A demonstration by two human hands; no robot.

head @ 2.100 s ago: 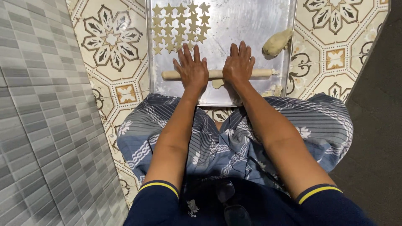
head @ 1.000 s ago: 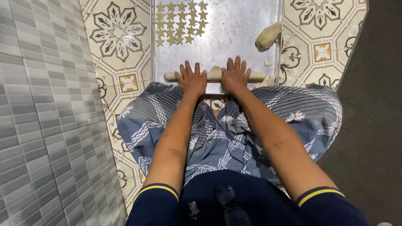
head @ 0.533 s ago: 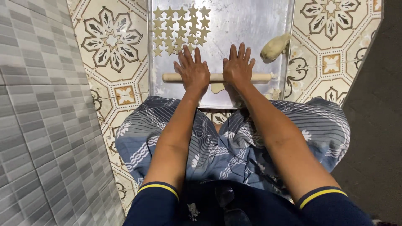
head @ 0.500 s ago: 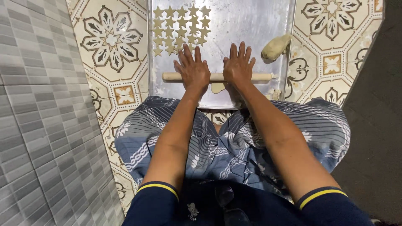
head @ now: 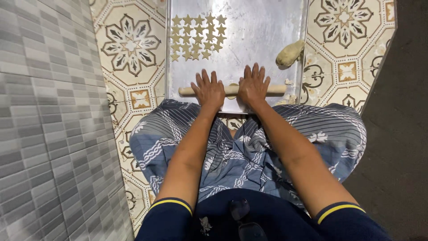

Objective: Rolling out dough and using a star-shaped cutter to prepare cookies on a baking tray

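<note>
Rolling pin (head: 276, 89) lies crosswise on the near part of the metal tray (head: 263, 31), with both flat palms on top of it. The left hand (head: 208, 90) and right hand (head: 253, 86) press down with fingers spread and straight, gripping nothing; they only bear on the pin. A small bit of flattened dough (head: 232, 90) shows between the hands, under the pin.

Compared with a second ago, when the hands and pin sat closer to the tray's near edge, the pin has gone forward a little, as it stood half a second ago. This back-and-forth suggests the dough is being rolled thinner.

Farther up the tray sit rows of cut stars (head: 197, 36), untouched. A dough lump (head: 290, 53) rests at the tray's right rim, apart from the hands.
</note>
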